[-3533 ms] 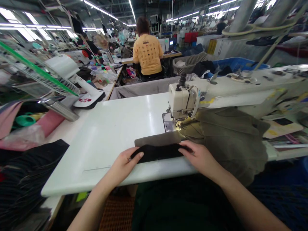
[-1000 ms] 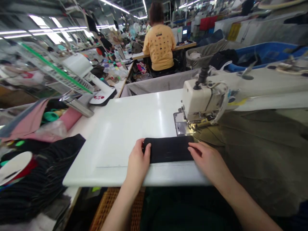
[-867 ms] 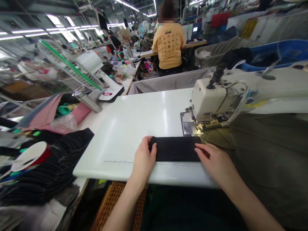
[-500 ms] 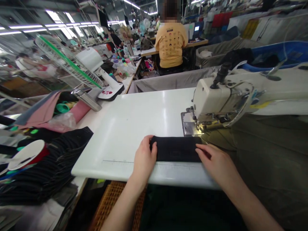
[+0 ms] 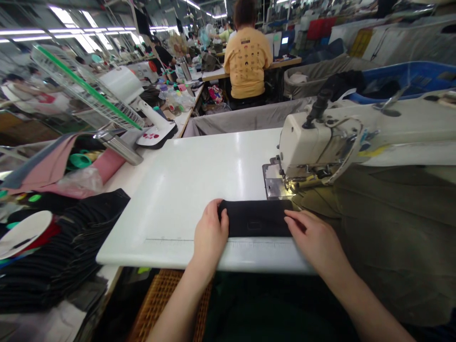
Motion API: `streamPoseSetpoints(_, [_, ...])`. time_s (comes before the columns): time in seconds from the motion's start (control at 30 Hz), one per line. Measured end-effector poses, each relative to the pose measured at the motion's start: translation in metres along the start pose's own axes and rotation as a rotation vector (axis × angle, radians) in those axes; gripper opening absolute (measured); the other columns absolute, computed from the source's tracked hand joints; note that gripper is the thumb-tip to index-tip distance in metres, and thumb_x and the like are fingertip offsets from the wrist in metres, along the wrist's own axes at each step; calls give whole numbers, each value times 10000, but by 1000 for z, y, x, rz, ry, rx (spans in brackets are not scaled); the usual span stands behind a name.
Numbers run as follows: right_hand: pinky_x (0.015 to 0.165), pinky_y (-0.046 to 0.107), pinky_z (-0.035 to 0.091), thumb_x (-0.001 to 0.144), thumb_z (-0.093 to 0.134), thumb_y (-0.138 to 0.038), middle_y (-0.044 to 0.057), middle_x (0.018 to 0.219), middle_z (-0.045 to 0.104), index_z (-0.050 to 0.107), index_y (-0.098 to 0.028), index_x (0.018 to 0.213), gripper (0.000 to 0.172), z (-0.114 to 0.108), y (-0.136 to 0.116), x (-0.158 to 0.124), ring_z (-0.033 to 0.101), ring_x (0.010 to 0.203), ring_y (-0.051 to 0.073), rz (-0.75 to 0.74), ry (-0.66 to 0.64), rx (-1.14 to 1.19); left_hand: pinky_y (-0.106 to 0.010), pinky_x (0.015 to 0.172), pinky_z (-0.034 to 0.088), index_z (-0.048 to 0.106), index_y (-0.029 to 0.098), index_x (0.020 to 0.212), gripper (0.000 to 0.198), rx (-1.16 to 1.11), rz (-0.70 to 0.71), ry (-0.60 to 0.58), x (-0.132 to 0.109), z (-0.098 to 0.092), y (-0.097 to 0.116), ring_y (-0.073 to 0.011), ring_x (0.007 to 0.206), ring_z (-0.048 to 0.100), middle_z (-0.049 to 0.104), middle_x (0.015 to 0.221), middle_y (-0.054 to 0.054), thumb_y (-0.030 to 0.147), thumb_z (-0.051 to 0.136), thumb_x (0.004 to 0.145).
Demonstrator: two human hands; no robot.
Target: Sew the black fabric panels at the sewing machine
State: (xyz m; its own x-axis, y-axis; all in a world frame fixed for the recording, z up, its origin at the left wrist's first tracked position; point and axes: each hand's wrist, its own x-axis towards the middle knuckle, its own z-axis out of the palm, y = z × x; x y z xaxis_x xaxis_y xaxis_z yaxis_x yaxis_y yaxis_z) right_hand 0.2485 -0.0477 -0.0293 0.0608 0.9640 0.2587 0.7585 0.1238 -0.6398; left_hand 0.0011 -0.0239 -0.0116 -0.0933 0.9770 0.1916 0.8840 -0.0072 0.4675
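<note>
A dark rectangular fabric piece lies flat on the white sewing table, with a small rectangle outlined on its surface. My left hand grips its left end, thumb on top and fingers curled around the edge. At the other end, my right hand pinches the right edge between thumb and fingertips. Just beyond the fabric's far right edge stands the sewing machine, its needle area lit. Olive cloth spreads from beside the machine to the right, partly behind my right hand.
Stacked dark fabric pieces lie on the left, near a white-topped spool. A steel flask, a pink fabric holder and a white fan stand farther back. A person in a yellow top sits ahead.
The whole view has shifted slightly, so things appear a little farther left. Both hands keep their hold on the fabric, which stays in place on the table.
</note>
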Motion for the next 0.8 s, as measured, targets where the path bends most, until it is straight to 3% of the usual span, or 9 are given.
streamPoseSetpoints(0.4, [686, 309, 536, 957, 448, -338, 61, 813, 716, 747, -176, 982, 341, 3, 1, 1, 670, 699, 193, -26, 6, -27, -435, 881, 562, 584, 140, 1226, 299, 76, -29, -35, 3, 0, 7, -289, 1018, 686, 689, 1117, -152, 188, 538, 935])
streamPoseSetpoints(0.57, [703, 339, 549, 970, 453, -304, 89, 872, 688, 730, -171, 1022, 312, 1, -2, -2, 659, 752, 216, -86, 25, -177, -439, 774, 591, 519, 121, 1349, 411, 176, 4, 21, 0, -1, 9, -302, 965, 685, 646, 1187, -184, 215, 525, 949])
streamPoseSetpoints(0.67, [862, 418, 565, 966, 449, -208, 150, 1087, 674, 715, -156, 1115, 310, 2, -9, 1, 657, 995, 275, -209, 60, -217, -502, 905, 562, 522, 145, 1388, 465, 232, 240, 76, 4, -3, 7, -338, 1146, 618, 568, 1352, -209, 135, 524, 923])
streamPoseSetpoints(0.73, [1001, 449, 533, 963, 404, -119, 146, 1245, 656, 696, -168, 1192, 375, 6, -14, 5, 618, 1169, 268, -362, 10, -111, -510, 1008, 517, 595, 194, 1333, 473, 203, 510, -13, 8, -2, 3, -321, 1240, 571, 561, 1406, -167, 44, 494, 896])
streamPoseSetpoints(0.8, [1062, 442, 515, 973, 404, -106, 110, 1303, 662, 687, -200, 1233, 395, 12, -18, 7, 604, 1235, 234, -500, -104, 7, -482, 1013, 528, 639, 217, 1289, 477, 152, 697, -151, 14, -1, -3, -287, 1225, 592, 615, 1360, -135, 14, 475, 890])
